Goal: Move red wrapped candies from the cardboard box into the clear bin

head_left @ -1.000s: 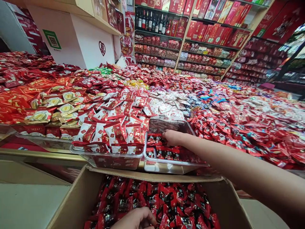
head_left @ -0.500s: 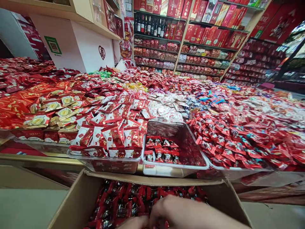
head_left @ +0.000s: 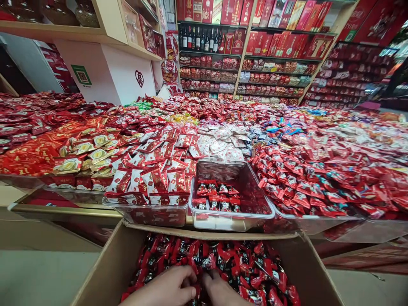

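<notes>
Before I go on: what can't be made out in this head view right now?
- Whether the left hand or right hand grips any candy: fingertips are buried in the pile, and the bottom edge cuts off both hands.
- How deep the cardboard box is: candy fills it.
- Print on the wrappers in the clear tray: too small.
- Labels on the bottles: too far.

display counter (head_left: 63, 211), clear trays (head_left: 231, 221), wrapped sweets (head_left: 318, 178)

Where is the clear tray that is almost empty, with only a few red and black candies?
In the head view the clear tray sits at centre, just behind the cardboard box, between a tray of red-white packets and a heap of red candies.
</notes>
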The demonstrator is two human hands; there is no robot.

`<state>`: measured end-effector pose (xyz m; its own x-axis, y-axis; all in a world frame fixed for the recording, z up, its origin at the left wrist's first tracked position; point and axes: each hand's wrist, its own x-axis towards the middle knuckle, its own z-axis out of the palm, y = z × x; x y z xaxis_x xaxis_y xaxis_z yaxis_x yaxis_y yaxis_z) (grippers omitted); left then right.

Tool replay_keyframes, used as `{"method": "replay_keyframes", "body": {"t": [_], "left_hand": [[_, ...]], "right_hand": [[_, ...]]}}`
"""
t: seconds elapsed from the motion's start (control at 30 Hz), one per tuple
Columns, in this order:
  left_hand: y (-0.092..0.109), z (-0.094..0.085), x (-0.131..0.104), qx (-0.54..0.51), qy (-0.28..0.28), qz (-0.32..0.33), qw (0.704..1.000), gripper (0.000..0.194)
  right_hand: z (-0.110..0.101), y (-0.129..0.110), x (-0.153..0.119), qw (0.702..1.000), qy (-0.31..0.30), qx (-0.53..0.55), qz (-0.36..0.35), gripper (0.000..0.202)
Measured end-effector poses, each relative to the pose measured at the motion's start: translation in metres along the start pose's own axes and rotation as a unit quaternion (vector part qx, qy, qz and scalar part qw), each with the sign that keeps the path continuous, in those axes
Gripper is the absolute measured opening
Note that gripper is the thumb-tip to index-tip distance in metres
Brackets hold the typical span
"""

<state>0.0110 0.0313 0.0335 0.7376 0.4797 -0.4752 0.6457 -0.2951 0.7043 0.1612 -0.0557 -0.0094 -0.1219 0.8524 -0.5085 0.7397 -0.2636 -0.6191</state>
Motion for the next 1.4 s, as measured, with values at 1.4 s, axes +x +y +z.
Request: {"method": "replay_keyframes", "body": {"t": [1.4], "left_hand": [[0.04,-0.017,0.0,-0.494,0.036,-0.142,0.857,0.036]], "right_hand": [[-0.06,-0.019,-0.031,0.867,0.133,0.473,-0.085,0.012]]}}
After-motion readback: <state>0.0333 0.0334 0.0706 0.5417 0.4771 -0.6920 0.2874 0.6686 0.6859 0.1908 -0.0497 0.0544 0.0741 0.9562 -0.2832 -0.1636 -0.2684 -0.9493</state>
